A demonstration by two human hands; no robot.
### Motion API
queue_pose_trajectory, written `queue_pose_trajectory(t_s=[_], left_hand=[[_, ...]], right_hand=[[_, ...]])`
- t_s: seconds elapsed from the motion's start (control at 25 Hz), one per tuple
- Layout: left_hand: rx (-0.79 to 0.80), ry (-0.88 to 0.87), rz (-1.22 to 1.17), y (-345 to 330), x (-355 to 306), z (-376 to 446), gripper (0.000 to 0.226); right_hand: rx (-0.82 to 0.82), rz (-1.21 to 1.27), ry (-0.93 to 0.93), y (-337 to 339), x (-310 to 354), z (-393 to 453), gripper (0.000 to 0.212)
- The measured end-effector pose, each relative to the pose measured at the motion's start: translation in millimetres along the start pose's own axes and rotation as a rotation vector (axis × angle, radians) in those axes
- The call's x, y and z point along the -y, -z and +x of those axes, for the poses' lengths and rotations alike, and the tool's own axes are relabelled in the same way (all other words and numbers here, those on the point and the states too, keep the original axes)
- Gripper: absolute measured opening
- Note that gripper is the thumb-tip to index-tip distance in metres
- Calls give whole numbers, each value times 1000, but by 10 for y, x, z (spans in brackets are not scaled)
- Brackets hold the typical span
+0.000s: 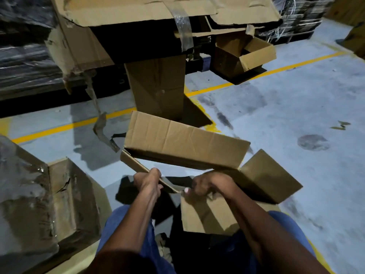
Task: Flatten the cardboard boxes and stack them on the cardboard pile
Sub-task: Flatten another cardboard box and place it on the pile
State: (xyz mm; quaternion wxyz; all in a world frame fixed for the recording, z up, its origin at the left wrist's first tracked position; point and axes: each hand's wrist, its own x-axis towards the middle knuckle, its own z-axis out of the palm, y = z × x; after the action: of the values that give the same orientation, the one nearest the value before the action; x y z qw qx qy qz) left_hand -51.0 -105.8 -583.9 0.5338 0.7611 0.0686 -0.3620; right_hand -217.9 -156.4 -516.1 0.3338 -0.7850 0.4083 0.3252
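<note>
I hold a brown cardboard box (183,139) in front of me, above my knees, with its flaps spread and its inside partly dark. My left hand (147,179) grips the near left edge of the box. My right hand (207,185) grips the near edge by a lower flap (207,216). Another flap (270,177) sticks out to the right. A large pile of torn, taped cardboard (138,10) rises ahead at the top of the view.
A tape-covered box (39,196) stands at my left. A small open box (243,56) sits on the floor behind the pile. Yellow lines (266,73) cross the grey concrete floor. Wrapped dark stacks (23,62) line the far left.
</note>
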Motion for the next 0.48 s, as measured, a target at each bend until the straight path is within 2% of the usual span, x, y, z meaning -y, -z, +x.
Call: queue_pose_trajectory(t_s=[0.08, 0.12, 0.16, 0.2, 0.24, 0.28, 0.36, 0.4, 0.48], left_hand=[[-7, -26, 1, -16, 6, 9, 21], [-14, -46, 22, -27, 14, 9, 23], [-5, -63, 60, -36, 32, 22, 24], [21, -81, 92, -45, 35, 16, 22], [52, -97, 110, -48, 46, 1, 21], [70, -106, 115, -46, 50, -26, 19], [72, -111, 130, -50, 41, -51, 18], [68, -121, 144, -49, 45, -37, 17], [84, -142, 173, -27, 56, -29, 18]], right_hand=[[30, 277, 183, 175, 145, -349, 42], [-67, 430, 282, 237, 194, -536, 34], [-302, 551, 362, 280, 185, -641, 28], [-630, 594, 384, 303, 98, -675, 25], [-935, 572, 356, 307, -36, -635, 36], [-1126, 521, 303, 303, -181, -551, 60], [-1215, 448, 180, 332, -486, -266, 103], [-1222, 400, 125, 393, -578, -138, 112], [-1218, 279, 58, 527, -630, 55, 115]])
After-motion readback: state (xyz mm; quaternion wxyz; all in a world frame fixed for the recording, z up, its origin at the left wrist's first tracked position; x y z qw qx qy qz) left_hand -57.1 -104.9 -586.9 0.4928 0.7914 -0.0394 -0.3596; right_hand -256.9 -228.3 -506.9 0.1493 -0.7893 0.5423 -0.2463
